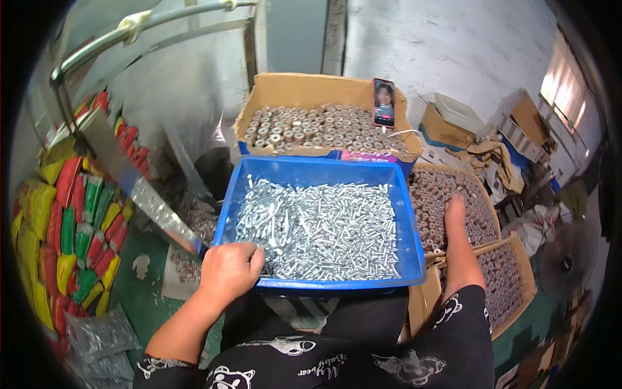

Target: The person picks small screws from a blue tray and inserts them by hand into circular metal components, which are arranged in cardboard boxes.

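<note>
My left hand (228, 271) is closed in a fist at the near left corner of a blue plastic bin (414, 246). What it holds, if anything, is hidden. The bin carries a thick layer of small shiny metal pins or screws (337, 227). My right hand (455, 217) reaches past the bin's right side, over a cardboard box of brownish ring-shaped metal parts (431, 201). Its fingers are hidden, so I cannot see whether it grips a part. A long shiny flat strip (159, 204) slants down toward my left fist; whether they touch is unclear.
Behind the bin, a cardboard box (304, 91) of similar rings has a phone (383, 104) propped in it. Another ring-filled carton (502, 279) stands at lower right, near a fan (567, 259). Colourful packed bags (65, 240) and a metal pipe frame (97, 48) are at left.
</note>
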Motion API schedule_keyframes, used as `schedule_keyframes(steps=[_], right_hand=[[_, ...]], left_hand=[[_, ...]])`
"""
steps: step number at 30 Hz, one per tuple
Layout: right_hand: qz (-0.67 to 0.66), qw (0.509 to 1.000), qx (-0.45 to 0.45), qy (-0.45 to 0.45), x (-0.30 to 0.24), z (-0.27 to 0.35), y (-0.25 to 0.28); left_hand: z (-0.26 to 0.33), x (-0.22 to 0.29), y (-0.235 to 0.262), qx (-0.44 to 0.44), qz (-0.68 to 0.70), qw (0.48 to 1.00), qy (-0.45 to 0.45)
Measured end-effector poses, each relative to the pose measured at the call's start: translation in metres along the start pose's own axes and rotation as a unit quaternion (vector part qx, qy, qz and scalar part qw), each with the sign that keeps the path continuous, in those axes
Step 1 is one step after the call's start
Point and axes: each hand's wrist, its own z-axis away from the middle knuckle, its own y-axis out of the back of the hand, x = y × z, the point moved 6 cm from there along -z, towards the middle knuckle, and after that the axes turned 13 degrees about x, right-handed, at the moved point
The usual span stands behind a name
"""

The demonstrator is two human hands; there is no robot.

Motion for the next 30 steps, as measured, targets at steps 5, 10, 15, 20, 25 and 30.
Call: schedule_keyframes(steps=[5, 10, 15, 20, 25, 30], right_hand=[[-0.031, 0.998, 0.057, 0.015, 0.043, 0.000, 0.008], [-0.626, 0.670, -0.004, -0.397, 0.054, -0.031, 0.013], [-0.565, 0.778, -0.216, -0.168, -0.237, -0.107, 0.094], [-0.059, 0.944, -0.139, 0.294, -0.442, -0.103, 0.058], [0.023, 0.946, -0.168, 0.278, -0.498, -0.071, 0.033], [0.017, 0.956, -0.178, 0.234, -0.489, -0.074, 0.043]], left_hand=[[-0.005, 0.004, -0.011, -0.004, 0.037, 0.999, -0.038], [0.000, 0.001, -0.005, 0.006, 0.049, 0.998, -0.038], [0.003, -0.005, -0.006, 0.009, 0.059, 0.998, -0.037], [-0.001, 0.000, -0.007, 0.023, 0.093, 0.994, -0.048], [-0.003, -0.002, -0.003, 0.014, 0.095, 0.995, -0.033], [-0.002, -0.005, -0.001, 0.004, 0.094, 0.995, -0.025]])
